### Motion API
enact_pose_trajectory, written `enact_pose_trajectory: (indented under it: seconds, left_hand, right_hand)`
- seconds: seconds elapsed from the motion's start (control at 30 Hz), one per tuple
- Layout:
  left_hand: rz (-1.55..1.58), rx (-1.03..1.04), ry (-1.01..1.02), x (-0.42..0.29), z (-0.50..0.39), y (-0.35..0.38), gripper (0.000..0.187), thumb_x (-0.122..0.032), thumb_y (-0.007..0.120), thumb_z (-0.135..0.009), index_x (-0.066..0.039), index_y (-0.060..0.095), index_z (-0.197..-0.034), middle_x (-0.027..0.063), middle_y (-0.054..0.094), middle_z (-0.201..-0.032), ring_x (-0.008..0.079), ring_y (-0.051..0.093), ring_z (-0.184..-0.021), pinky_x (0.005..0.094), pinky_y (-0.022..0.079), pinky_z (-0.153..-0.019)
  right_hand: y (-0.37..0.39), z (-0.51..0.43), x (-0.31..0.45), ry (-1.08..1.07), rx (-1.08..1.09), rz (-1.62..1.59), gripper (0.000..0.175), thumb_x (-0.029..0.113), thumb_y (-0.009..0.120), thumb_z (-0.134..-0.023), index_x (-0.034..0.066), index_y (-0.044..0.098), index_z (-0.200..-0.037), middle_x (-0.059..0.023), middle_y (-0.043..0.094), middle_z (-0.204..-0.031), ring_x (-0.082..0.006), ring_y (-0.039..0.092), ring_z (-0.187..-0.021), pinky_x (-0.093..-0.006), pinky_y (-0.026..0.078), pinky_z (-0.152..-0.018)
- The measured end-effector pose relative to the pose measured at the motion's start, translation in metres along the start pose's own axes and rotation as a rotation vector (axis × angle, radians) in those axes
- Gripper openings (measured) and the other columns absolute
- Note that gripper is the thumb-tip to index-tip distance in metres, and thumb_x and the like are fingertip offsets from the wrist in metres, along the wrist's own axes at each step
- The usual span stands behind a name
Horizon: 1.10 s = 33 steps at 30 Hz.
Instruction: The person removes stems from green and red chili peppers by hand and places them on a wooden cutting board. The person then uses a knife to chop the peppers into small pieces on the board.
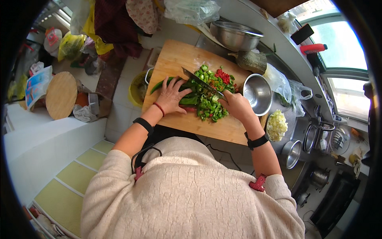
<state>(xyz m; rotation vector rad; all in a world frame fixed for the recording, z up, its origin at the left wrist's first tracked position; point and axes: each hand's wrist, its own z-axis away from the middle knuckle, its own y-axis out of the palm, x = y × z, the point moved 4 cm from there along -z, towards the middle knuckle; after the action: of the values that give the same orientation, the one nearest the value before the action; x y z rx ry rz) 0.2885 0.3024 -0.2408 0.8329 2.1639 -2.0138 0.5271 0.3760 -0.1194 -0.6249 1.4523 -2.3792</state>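
Note:
My right hand grips the handle of a kitchen knife, whose dark blade slants up and left over the chopped peppers. With fingers spread, my left hand presses on whole green chili peppers at the left of the wooden cutting board. A red pepper lies by its thumb. Sliced green peppers are heaped around and below the blade. Chopped red pepper sits at the upper right of that heap. The blade's lower edge is partly hidden among the pieces.
A steel bowl stands against the board's right edge, with a plant vegetable like a squash above it. Chopped cabbage is piled nearby. A large steel basin is at the back; a yellow bucket stands left of the board.

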Motion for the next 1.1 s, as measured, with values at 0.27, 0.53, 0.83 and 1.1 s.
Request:
enact_pose_trajectory:
  seconds: [0.27, 0.53, 0.83, 1.1]
  left_hand:
    - [0.028, -0.066, 0.018, 0.000, -0.001, 0.008, 0.068, -0.052, 0.088, -0.061, -0.030, 0.067, -0.122, 0.0080, 0.049, -0.137, 0.0367, 0.036, -0.140, 0.0662, 0.014, -0.119]
    - [0.010, -0.058, 0.012, -0.004, -0.003, 0.010, 0.068, -0.052, 0.087, -0.062, -0.031, 0.063, -0.122, 0.0085, 0.050, -0.135, 0.0372, 0.038, -0.139, 0.0655, 0.015, -0.119]
    - [0.003, -0.022, 0.004, -0.004, -0.004, 0.012, 0.067, -0.052, 0.086, -0.063, -0.032, 0.063, -0.123, 0.0086, 0.050, -0.136, 0.0362, 0.035, -0.142, 0.0666, 0.013, -0.119]
    - [-0.020, 0.018, -0.022, -0.004, -0.004, 0.013, 0.069, -0.053, 0.086, -0.064, -0.031, 0.064, -0.126, 0.0056, 0.047, -0.141, 0.0338, 0.031, -0.145, 0.0656, 0.012, -0.119]
  right_hand:
    - [0.006, -0.026, -0.007, -0.002, 0.110, 0.010, 0.034, 0.036, 0.060, -0.099, 0.0023, 0.058, -0.103, -0.0243, 0.070, -0.090, -0.0464, 0.067, -0.085, -0.0541, 0.053, -0.073]
    - [0.061, -0.034, -0.039, 0.017, 0.067, -0.056, 0.032, 0.036, 0.063, -0.098, 0.0040, 0.058, -0.100, -0.0231, 0.070, -0.087, -0.0430, 0.069, -0.085, -0.0538, 0.055, -0.072]
    - [0.067, -0.026, -0.041, 0.012, -0.038, -0.172, 0.034, 0.037, 0.066, -0.095, 0.0039, 0.058, -0.094, -0.0223, 0.068, -0.080, -0.0445, 0.067, -0.079, -0.0531, 0.053, -0.069]
    - [0.010, 0.020, -0.035, 0.154, 0.143, -0.192, 0.034, 0.036, 0.066, -0.095, 0.0017, 0.064, -0.100, -0.0244, 0.070, -0.086, -0.0440, 0.068, -0.084, -0.0520, 0.053, -0.073]
